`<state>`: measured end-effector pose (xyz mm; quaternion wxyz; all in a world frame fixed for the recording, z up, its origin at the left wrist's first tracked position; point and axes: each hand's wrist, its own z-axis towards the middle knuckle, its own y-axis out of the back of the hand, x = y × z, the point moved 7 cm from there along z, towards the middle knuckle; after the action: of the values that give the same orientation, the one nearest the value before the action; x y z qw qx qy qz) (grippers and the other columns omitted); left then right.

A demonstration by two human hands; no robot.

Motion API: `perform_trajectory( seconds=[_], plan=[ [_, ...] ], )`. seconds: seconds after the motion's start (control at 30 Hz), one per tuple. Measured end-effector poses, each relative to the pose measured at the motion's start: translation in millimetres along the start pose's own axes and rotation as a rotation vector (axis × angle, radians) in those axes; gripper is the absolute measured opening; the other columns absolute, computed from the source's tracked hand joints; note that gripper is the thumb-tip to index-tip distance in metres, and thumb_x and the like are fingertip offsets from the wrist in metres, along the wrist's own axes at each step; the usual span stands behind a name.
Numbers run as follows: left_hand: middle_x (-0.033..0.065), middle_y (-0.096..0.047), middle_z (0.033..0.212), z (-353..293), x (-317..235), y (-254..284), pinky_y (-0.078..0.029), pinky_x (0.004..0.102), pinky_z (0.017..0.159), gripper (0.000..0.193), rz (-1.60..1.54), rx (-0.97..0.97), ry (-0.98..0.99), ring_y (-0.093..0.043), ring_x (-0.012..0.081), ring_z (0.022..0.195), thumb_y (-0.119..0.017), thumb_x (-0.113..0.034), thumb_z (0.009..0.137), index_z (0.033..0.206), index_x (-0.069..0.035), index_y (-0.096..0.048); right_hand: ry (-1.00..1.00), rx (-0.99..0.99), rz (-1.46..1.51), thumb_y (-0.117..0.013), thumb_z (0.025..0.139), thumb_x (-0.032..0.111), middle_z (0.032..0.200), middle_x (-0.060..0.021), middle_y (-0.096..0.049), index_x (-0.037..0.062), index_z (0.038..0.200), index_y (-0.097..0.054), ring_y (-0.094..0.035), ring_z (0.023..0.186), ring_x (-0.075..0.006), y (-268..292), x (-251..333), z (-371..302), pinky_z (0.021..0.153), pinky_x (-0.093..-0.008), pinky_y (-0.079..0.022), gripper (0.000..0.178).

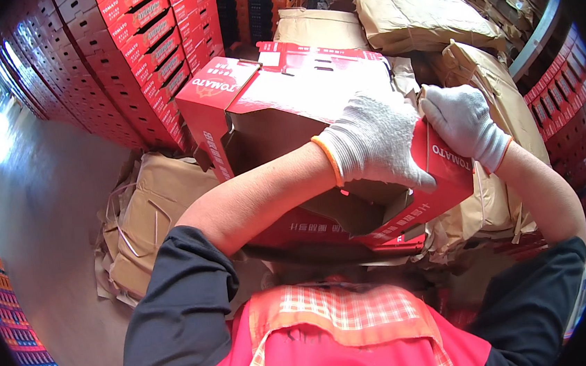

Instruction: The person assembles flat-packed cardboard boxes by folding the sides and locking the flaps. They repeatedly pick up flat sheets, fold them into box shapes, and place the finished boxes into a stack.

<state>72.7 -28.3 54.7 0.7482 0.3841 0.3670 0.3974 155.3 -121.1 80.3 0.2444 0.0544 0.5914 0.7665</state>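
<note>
A red and white cardboard box (285, 96) lies in front of me, with its brown inside showing through an opening on the near side. My left hand (376, 141), in a white knitted glove with an orange cuff, reaches across the opening and grips the box's right end, thumb toward me. At the far right corner, my gloved right hand (462, 123) is closed over the red edge. The fingertips of both hands are partly hidden. What supports the box underneath cannot be seen.
Tall stacks of red boxes (142, 50) rise at the left. Brown paper-wrapped bundles lie on the floor at the left (149, 216), at the back (425, 21) and at the right (490, 89). More stacked red crates (557, 97) stand at the far right.
</note>
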Motion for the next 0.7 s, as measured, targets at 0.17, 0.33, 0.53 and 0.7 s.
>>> perform_trajectory(
  seconds=[0.17,0.33,0.53,0.7],
  plan=[
    [0.0227,-0.064,0.094,-18,-7,0,-0.051,0.0421,0.083,0.085,-0.149,-0.183,-0.036,-0.064,0.0356,0.092,-0.077,-0.069,0.059,0.098,0.006,-0.063,-0.207,0.207,0.180,-0.052,0.089,0.021,0.089,-0.0202,-0.068,0.0036,0.086,-0.070,-0.066,0.083,-0.0378,-44,-15,14,0.076,-0.0442,-0.052,0.025],
    [0.0213,-0.044,0.148,-19,28,18,-0.038,0.0424,0.109,0.086,-0.816,-0.484,-0.064,-0.045,0.0305,0.134,-0.065,-0.052,0.090,0.149,0.002,-0.034,-0.251,0.026,0.462,-0.068,0.085,0.037,0.092,-0.0184,-0.069,0.0069,0.106,-0.068,-0.067,0.086,-0.0352,-13,21,3,0.083,-0.0410,-0.052,0.036],
    [0.0173,-0.069,0.111,-78,46,38,-0.052,0.0341,0.087,0.029,-0.662,-0.735,-0.120,-0.067,0.0214,0.096,-0.053,-0.008,0.099,0.124,0.007,-0.060,-0.129,-0.053,0.648,-0.073,0.072,0.014,0.115,-0.0185,-0.065,0.0004,0.131,-0.056,-0.064,0.104,-0.0210,7,52,2,0.092,-0.0323,-0.050,0.063],
    [0.0198,-0.070,0.109,-197,29,34,-0.050,0.0445,0.091,0.042,-0.286,-0.612,-0.071,-0.067,0.0353,0.102,-0.044,-0.023,0.100,0.121,0.009,-0.061,-0.385,-0.157,1.203,-0.073,0.076,0.017,0.103,-0.0073,-0.071,-0.0009,0.115,-0.066,-0.063,0.092,-0.0108,-30,-72,-35,0.082,-0.0274,-0.052,0.044]
  ],
)
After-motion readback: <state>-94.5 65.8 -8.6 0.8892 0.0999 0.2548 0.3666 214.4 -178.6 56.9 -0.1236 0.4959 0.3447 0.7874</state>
